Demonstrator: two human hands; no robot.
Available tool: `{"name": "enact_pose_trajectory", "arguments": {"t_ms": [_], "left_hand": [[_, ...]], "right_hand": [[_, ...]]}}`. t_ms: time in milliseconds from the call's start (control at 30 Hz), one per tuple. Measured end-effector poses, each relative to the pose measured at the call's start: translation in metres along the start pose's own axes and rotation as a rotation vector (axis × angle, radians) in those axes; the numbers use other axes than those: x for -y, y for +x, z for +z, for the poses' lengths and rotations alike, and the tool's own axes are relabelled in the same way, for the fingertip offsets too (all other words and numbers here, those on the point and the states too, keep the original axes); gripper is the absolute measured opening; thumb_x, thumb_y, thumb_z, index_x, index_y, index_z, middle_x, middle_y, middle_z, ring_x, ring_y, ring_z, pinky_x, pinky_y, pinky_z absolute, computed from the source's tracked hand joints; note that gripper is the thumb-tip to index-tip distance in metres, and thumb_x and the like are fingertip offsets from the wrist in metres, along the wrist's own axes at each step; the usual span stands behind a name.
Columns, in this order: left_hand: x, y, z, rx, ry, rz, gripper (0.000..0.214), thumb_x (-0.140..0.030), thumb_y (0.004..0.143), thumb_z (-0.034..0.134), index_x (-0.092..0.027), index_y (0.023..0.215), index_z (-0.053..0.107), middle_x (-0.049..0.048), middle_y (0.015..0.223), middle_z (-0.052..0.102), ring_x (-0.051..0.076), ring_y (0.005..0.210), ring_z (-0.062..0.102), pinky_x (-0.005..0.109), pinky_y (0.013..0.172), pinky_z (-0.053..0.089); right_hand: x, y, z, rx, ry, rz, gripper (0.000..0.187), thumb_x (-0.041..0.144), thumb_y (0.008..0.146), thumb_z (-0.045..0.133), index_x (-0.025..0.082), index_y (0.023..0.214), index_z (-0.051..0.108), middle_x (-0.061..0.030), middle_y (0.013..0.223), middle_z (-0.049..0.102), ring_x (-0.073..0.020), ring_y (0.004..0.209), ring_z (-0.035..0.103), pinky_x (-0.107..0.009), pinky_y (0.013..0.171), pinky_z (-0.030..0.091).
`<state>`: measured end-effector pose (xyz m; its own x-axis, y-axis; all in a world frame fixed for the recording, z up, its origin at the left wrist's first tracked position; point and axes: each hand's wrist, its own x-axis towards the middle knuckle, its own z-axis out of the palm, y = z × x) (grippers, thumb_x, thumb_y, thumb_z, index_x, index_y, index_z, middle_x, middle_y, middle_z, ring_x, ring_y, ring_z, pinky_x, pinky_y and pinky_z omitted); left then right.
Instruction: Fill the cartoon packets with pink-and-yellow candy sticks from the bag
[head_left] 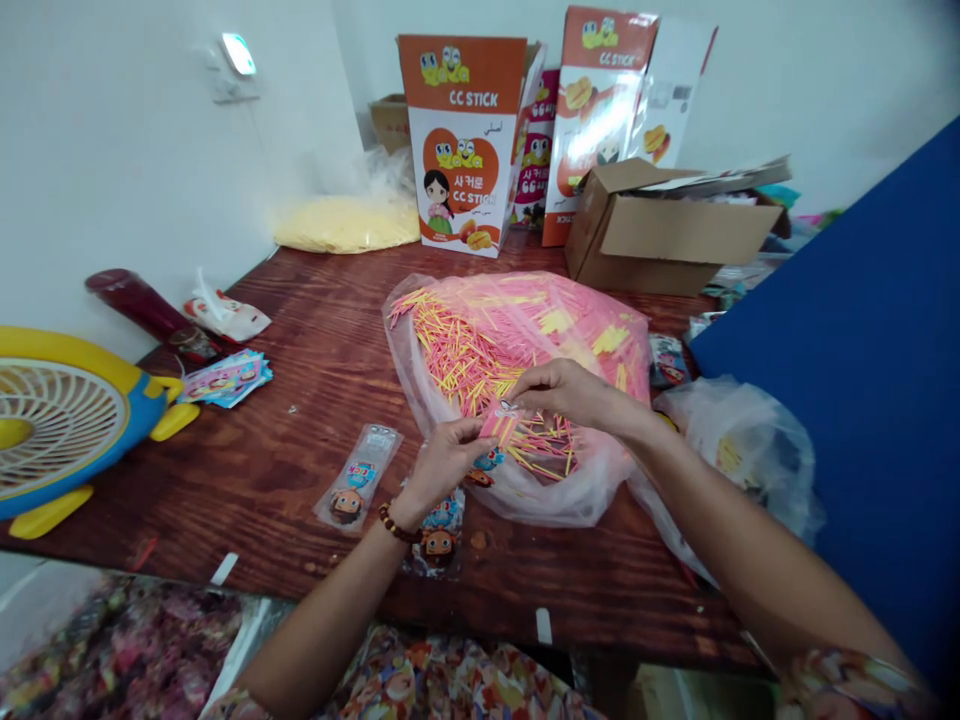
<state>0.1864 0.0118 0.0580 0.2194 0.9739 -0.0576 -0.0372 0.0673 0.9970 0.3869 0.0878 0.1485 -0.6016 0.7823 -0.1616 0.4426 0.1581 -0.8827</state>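
The left hand is pinched closed on a small packet of thin, clear plastic, its thumb and fingers pressing the film's side. Pink and yellow show through the upper part, and a glossy printed picture covers the lower end. The right hand is curled, its fingertips drawn in at the packet's top edge; whether they grip the film or something else, I cannot tell. The packet is held just above the near part of a large, soft bag, whose see-through, crumpled plastic spreads wide around a loose heap of thin, straight sticks, pink and yellow, lying at every angle. A bracelet of round brown beads circles the left wrist. On the table, dark reddish with a streaky wood grain, a long, flat pouch of clear film with a cartoon face lies to the left of the left hand; a similar shiny sleeve is partly hidden beneath that wrist. Behind the bag stand a tall, smooth printed box and a low, open carton of plain brown cardboard.
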Motion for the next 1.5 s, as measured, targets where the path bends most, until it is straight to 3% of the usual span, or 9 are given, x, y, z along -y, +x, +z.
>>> {"name": "enact_pose_trajectory", "arguments": {"t_ms": [133,433,667,767,867,967,1200,1367,1500], "left_hand": [[0.002,0.000,0.001,-0.030,0.031,-0.020,0.033,-0.040,0.074,0.072,-0.014,0.061,0.057,-0.0046,0.058,0.042,0.008,0.055,0.036,0.020,0.051,0.030],[0.004,0.003,-0.003,-0.024,0.010,-0.027,0.029,-0.037,0.074,0.073,-0.013,0.064,0.061,-0.0047,0.059,0.048,0.007,0.055,0.041,0.020,0.053,0.032],[-0.002,0.003,0.000,0.009,-0.176,-0.058,0.029,-0.037,0.069,0.080,-0.012,0.080,0.072,0.0001,0.072,0.066,0.010,0.064,0.055,0.022,0.063,0.044],[-0.005,0.001,0.001,-0.004,-0.246,-0.101,0.035,-0.036,0.064,0.084,-0.012,0.088,0.073,0.0022,0.081,0.070,0.011,0.070,0.060,0.023,0.068,0.047],[-0.008,-0.002,-0.003,-0.042,-0.250,-0.105,0.037,-0.034,0.062,0.086,-0.013,0.090,0.073,0.0018,0.082,0.071,0.010,0.069,0.060,0.023,0.068,0.047],[-0.012,-0.007,-0.011,-0.137,-0.194,-0.038,0.030,-0.032,0.065,0.083,-0.013,0.085,0.072,0.0007,0.079,0.070,0.010,0.067,0.059,0.022,0.067,0.046],[-0.005,-0.043,-0.021,-0.144,0.120,0.016,0.025,-0.035,0.080,0.072,-0.016,0.096,0.072,0.0036,0.091,0.074,0.018,0.083,0.065,0.029,0.080,0.050],[0.024,-0.095,-0.025,-0.280,0.584,0.074,0.041,-0.034,0.089,0.063,-0.020,0.128,0.060,0.0100,0.119,0.070,0.024,0.106,0.064,0.038,0.095,0.048],[0.049,-0.120,-0.026,-0.315,0.989,0.194,0.043,-0.032,0.092,0.058,-0.023,0.134,0.057,0.0122,0.129,0.064,0.029,0.122,0.054,0.047,0.103,0.040]], "right_hand": [[0.000,0.008,-0.006,0.094,-0.049,0.052,0.016,0.025,0.074,0.061,0.017,0.081,0.074,0.0040,0.055,0.060,-0.0075,0.045,0.049,-0.020,0.045,0.037],[-0.010,0.013,0.007,-0.052,-0.075,-0.175,0.009,0.024,0.072,0.062,0.016,0.073,0.068,0.0022,0.066,0.062,-0.0102,0.061,0.052,-0.023,0.059,0.040],[0.001,0.009,-0.001,-0.467,0.384,-0.267,0.019,0.037,0.080,0.063,0.021,0.078,0.054,0.0012,0.074,0.062,-0.0140,0.073,0.061,-0.031,0.076,0.050],[0.001,0.005,-0.004,-0.596,0.542,-0.225,0.025,0.043,0.082,0.062,0.023,0.082,0.046,0.0034,0.076,0.057,-0.0113,0.066,0.058,-0.027,0.065,0.049],[-0.008,-0.002,0.009,-0.540,0.549,-0.128,0.028,0.047,0.081,0.064,0.024,0.088,0.049,0.0059,0.071,0.050,-0.0073,0.049,0.043,-0.021,0.045,0.034],[-0.019,-0.008,0.040,-0.398,0.464,-0.049,0.032,0.047,0.079,0.068,0.022,0.095,0.057,0.0090,0.061,0.041,-0.0067,0.045,0.030,-0.021,0.043,0.023],[-0.036,-0.006,0.102,-0.149,0.384,-0.075,0.024,0.041,0.075,0.069,0.017,0.077,0.065,0.0036,0.070,0.058,-0.0113,0.068,0.049,-0.023,0.065,0.040],[-0.059,-0.011,0.126,0.030,0.326,0.149,0.019,0.034,0.074,0.063,0.016,0.067,0.060,0.0059,0.058,0.049,-0.0088,0.055,0.041,-0.021,0.054,0.031],[-0.065,-0.012,0.146,0.003,0.093,0.194,0.016,0.028,0.081,0.057,0.018,0.069,0.060,0.0051,0.057,0.052,-0.0104,0.055,0.044,-0.022,0.054,0.030]]}}
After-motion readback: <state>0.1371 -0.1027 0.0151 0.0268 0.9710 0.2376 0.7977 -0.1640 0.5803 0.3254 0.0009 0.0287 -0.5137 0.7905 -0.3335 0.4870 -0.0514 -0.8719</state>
